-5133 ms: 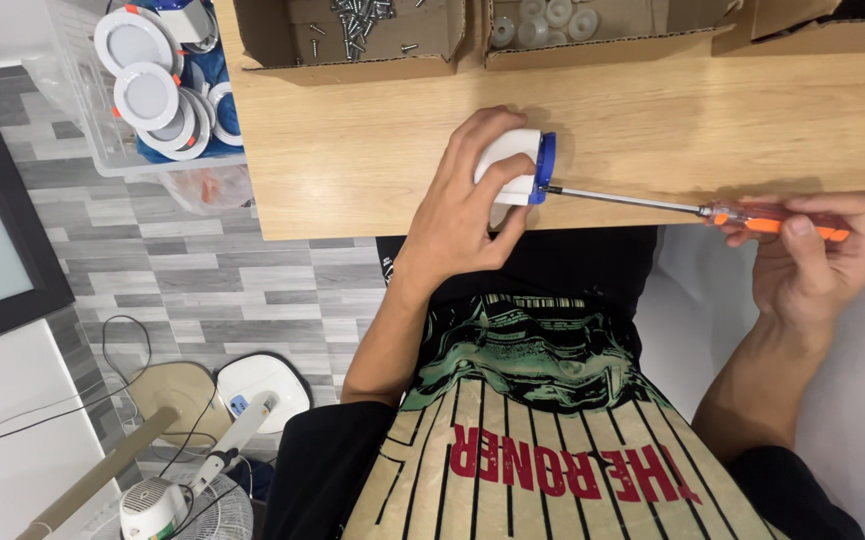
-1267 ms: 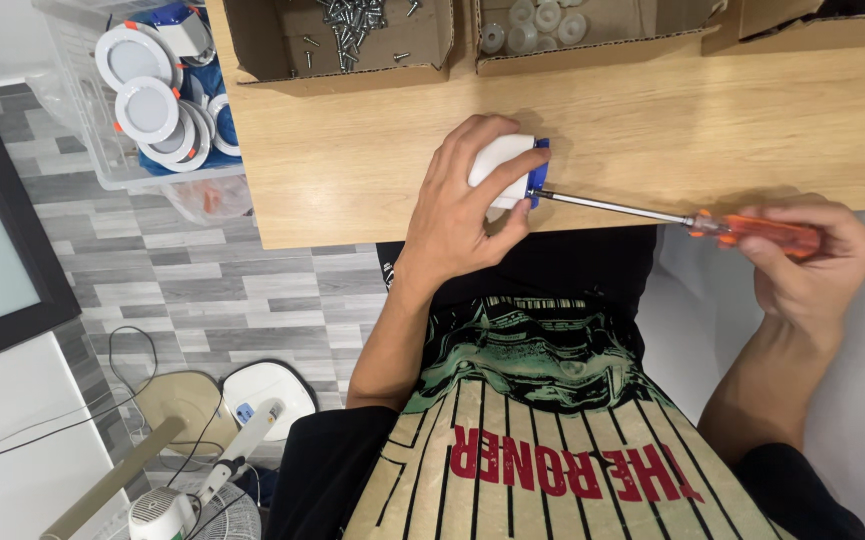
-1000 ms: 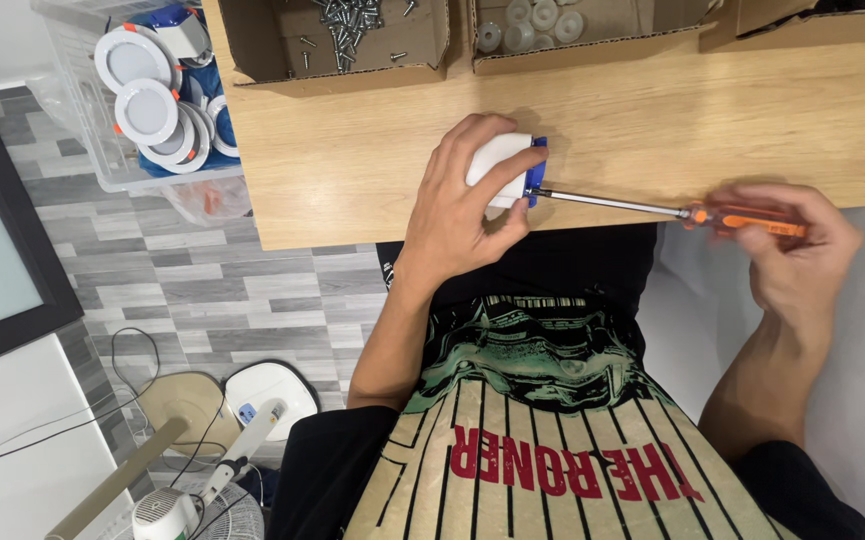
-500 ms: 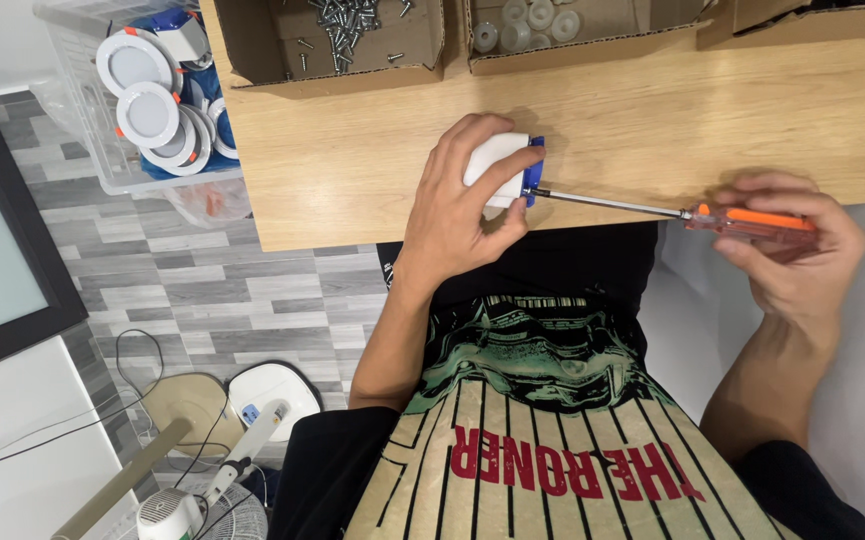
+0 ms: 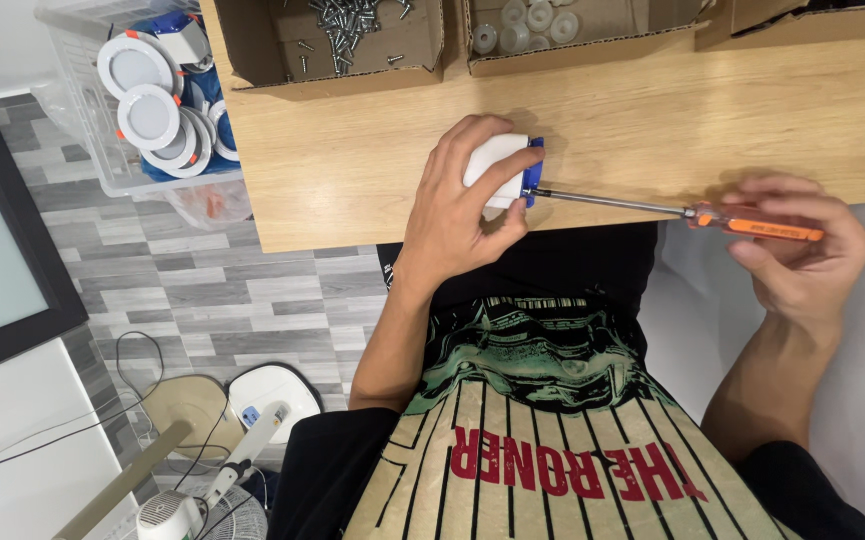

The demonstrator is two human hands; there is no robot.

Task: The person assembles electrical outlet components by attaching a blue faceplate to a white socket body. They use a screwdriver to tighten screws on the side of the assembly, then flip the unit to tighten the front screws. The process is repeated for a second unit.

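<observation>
While left hand steadies white part, box holds screws.

The left hand hid most of the white part; right hand fingers covered part of the screwdriver's orange handle

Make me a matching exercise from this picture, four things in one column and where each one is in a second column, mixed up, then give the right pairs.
Things:
1. screwdriver
2. white and blue part
3. loose screws
4. round white lamps

Places:
A. in the clear plastic bin beside the table
B. under the left hand, on the table
C. in the cardboard box at the far edge of the table
D. handle in the right hand, tip at the part

Pairs: 1-D, 2-B, 3-C, 4-A
</observation>
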